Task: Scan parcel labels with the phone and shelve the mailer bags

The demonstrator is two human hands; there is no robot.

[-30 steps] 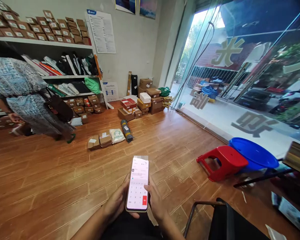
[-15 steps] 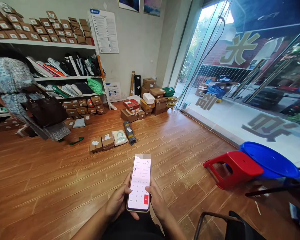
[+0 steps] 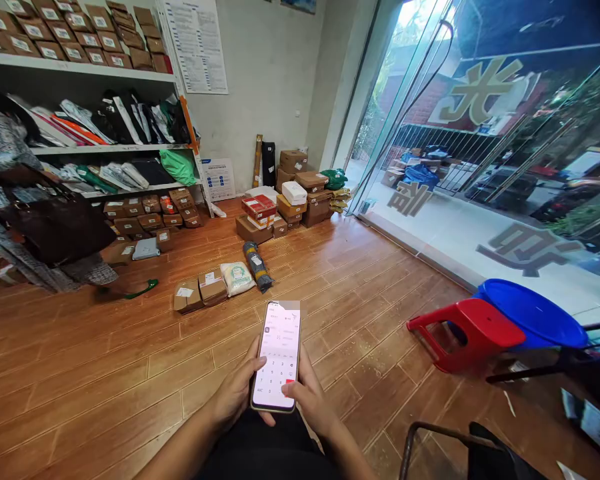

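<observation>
A smartphone (image 3: 276, 350) stands upright before me, its bright screen showing a number keypad with a red key at the lower right. My left hand (image 3: 240, 387) is wrapped round the phone's left side, with the thumb at the keypad's left edge and a fingertip showing below the bottom edge. On the other side, my right hand (image 3: 310, 393) grips the phone's right edge. Its thumb lies over the lower right of the keypad and partly covers the red key. The fingers behind the phone are hidden.
Shelves (image 3: 105, 148) of parcels line the left wall, where a person with a brown handbag (image 3: 55, 220) stands. Parcels (image 3: 213, 288) lie in a row on the floor, with stacked boxes (image 3: 293, 200) behind. A red stool (image 3: 467, 333) and blue tub (image 3: 530, 317) stand right, near the glass front.
My right thumb has moved down the keypad to the red key, and my left thumb slightly up. The view has shifted a little; the person stands farther left in it.
</observation>
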